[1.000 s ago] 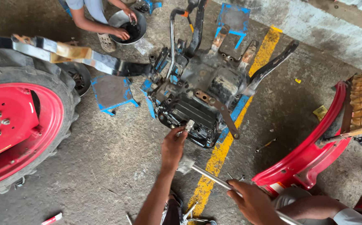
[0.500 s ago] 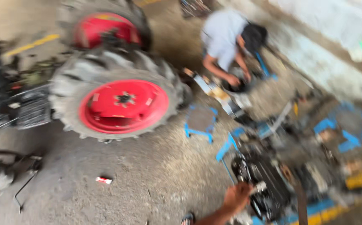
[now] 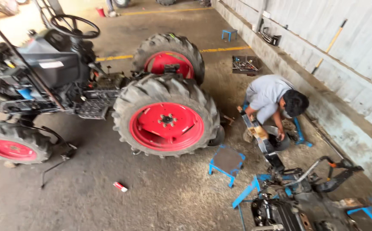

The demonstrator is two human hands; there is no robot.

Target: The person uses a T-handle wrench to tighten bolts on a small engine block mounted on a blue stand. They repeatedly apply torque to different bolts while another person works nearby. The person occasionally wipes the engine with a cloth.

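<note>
Neither of my hands shows in the head view now. A partly stripped tractor (image 3: 53, 72) stands at the left, with a big rear wheel (image 3: 166, 117) on a red rim facing me and a second rear wheel (image 3: 169, 57) behind it. A dismantled tractor assembly (image 3: 288, 201) of dark metal parts lies on blue stands at the bottom right. A co-worker (image 3: 271, 100) in a light grey shirt crouches by the wall over a dark round basin (image 3: 278, 141).
A small blue stool (image 3: 226, 162) stands below the big wheel. A small red and white can (image 3: 119, 186) lies on the concrete floor. An open tray of tools (image 3: 246, 64) sits near the wall. A small front wheel (image 3: 14, 143) is at the far left.
The view has swung up and left from the dismantled assembly to the tractor. Both my hands, one on the assembly and one holding a long rod, have left the view.
</note>
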